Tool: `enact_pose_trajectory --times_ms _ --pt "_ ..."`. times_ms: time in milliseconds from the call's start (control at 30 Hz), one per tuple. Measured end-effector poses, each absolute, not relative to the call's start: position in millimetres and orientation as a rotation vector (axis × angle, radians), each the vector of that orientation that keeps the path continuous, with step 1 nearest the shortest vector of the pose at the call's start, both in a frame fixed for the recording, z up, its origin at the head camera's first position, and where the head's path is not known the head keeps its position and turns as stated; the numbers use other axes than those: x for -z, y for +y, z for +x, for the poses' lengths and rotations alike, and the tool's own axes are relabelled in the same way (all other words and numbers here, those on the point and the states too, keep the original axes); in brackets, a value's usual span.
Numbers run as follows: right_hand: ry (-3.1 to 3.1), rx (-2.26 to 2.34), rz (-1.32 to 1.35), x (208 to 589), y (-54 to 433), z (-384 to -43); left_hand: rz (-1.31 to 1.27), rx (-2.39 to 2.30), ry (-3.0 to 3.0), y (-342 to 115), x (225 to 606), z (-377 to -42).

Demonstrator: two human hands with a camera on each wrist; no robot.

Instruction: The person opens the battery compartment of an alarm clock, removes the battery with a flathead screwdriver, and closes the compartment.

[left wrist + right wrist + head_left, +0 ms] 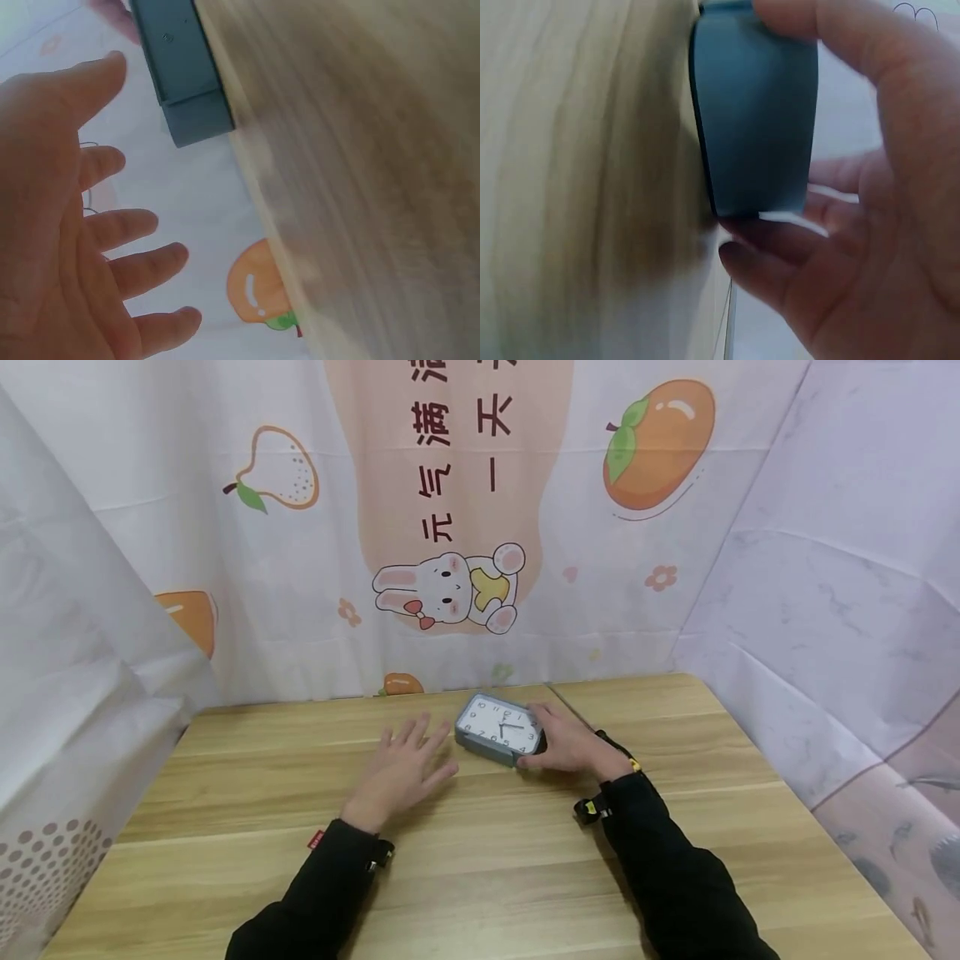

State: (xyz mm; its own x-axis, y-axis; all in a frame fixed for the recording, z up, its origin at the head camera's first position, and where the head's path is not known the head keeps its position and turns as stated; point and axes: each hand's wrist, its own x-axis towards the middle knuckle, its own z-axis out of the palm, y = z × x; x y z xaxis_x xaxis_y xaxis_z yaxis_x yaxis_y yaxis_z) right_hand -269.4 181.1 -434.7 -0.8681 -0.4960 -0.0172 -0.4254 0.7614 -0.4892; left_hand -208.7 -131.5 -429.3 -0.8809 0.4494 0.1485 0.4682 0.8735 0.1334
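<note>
An alarm clock (498, 727) with a white dial and grey-blue case lies face up near the table's back edge. My right hand (564, 740) grips it by its right end. In the right wrist view the thumb lies on one long side of the clock (756, 120) and fingers curl round the opposite side. My left hand (401, 772) is just left of the clock, its fingers spread and straight, holding nothing. The left wrist view shows a gap between that hand (67, 217) and the clock's near end (187, 82).
The wooden table (480, 877) ends at the back against a white printed curtain (300, 577). More cloth hangs along the left and right sides. A thin dark line (570, 706) runs over the table behind my right hand. A small red tag (316, 840) shows beside the left sleeve.
</note>
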Motion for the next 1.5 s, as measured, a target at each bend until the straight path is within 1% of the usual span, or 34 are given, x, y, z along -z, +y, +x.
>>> enact_pose_trajectory --times_ms 200,400,900,1500 --pt "2.621 0.775 -0.915 434.1 180.2 -266.1 -0.813 0.294 -2.929 -123.8 426.4 -199.9" --pt "2.495 0.794 -0.973 430.2 176.5 -262.2 -0.919 0.265 -2.888 -116.7 428.1 -196.5" --pt "2.418 0.835 -0.812 426.7 172.8 -258.4 -0.91 0.265 -2.906 -115.4 433.1 -196.3" --pt "2.436 0.81 -0.836 428.0 174.4 -259.6 -0.926 0.25 -2.899 -114.1 433.5 -195.6"
